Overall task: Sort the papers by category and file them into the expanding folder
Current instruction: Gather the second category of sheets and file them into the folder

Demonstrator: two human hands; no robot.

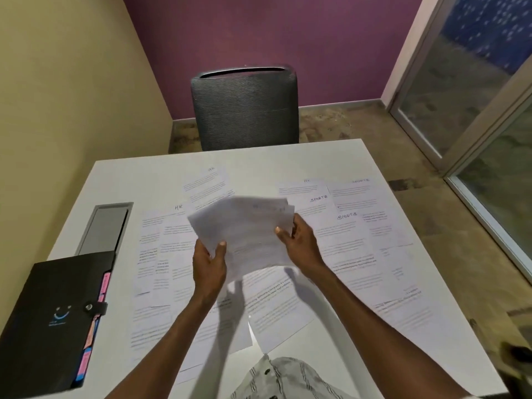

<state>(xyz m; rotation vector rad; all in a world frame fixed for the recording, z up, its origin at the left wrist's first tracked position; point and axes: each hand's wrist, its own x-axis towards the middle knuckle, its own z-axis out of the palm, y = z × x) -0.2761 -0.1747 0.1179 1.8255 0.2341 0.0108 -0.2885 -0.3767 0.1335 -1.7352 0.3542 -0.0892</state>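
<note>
At the left edge of the white table (288, 156) lies a closed black expanding folder (51, 312) with pink and blue tabs. Printed white papers (359, 254) marked HR and SPORTS cover the table. Above them, the left hand (208, 264) and the right hand (299, 243) grip a fanned bundle of white sheets (247, 228), whose headings are probably too blurred to read. Behind the table stands a grey mesh chair (244, 110).
</note>
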